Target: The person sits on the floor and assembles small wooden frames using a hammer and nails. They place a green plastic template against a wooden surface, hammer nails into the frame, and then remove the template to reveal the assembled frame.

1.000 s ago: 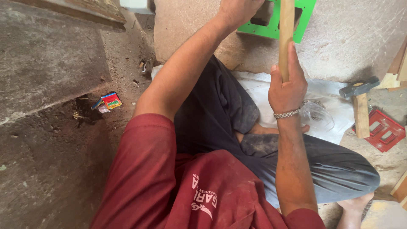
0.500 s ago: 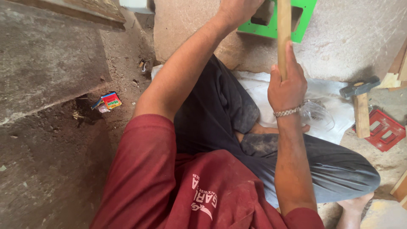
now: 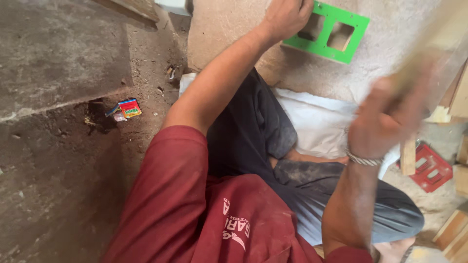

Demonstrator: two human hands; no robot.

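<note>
Right hand (image 3: 385,119) swung right, blurred, fingers wrapped round wooden stick (image 3: 429,58); left hand (image 3: 285,17) pressing green template (image 3: 336,48).

Motion blur smears the right hand (image 3: 385,122) and the pale wooden stick (image 3: 429,63) rising from its fingers past the top edge, while the left hand's (image 3: 285,17) fingertips hide inside the flat green plastic two-hole frame (image 3: 341,30).
</note>
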